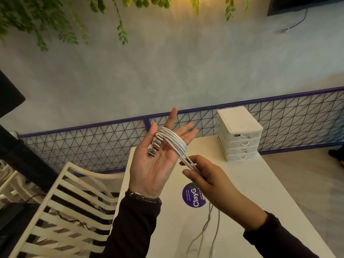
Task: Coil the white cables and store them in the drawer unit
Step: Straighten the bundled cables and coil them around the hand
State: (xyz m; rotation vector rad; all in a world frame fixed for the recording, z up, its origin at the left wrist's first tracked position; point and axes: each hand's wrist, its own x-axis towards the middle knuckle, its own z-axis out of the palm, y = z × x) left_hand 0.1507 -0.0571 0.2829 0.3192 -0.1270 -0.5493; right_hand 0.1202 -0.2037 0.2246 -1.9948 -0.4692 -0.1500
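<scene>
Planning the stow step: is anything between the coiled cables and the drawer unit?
Nothing visible stands on the table between the white cables wound round the left hand and the drawer unit. But all four drawers look shut, so one must be opened, and loose cable trails from the right hand.

Grey wall (167, 71), hanging greenery (37, 21) above; purple-framed mesh panel (93, 142) behind white table (251, 192), slatted chair (54, 189) beside

White cables (174, 140), white drawer unit (240, 135), purple round sticker (193, 196).
</scene>
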